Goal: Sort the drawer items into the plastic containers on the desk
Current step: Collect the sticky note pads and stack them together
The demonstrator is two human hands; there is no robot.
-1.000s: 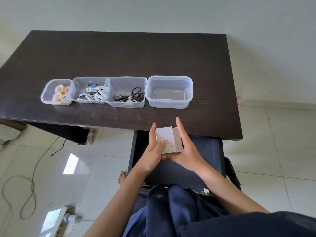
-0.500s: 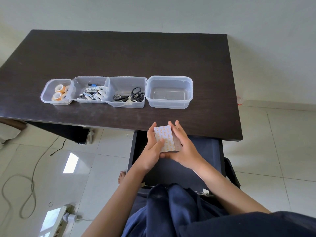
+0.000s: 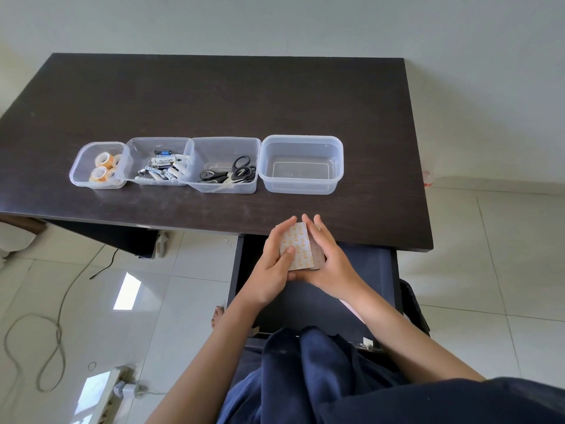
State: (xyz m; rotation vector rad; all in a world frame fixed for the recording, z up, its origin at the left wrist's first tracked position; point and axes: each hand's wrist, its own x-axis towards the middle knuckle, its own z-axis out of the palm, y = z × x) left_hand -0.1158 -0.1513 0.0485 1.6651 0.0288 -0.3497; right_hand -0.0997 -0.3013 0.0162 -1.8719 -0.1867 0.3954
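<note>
Cupping a patterned card stack [image 3: 298, 247] over the open drawer [image 3: 376, 270], left hand [image 3: 275, 260] and right hand [image 3: 328, 261] each in a curled grip.

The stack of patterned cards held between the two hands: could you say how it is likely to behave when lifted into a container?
The stack of patterned cards looks thin and flat, so probably light. Being loose sheets squared between the left hand and right hand, it may fan or slide apart if gripped loosely. Its flat shape makes rolling unlikely; it should lie flat in the empty container.
</note>
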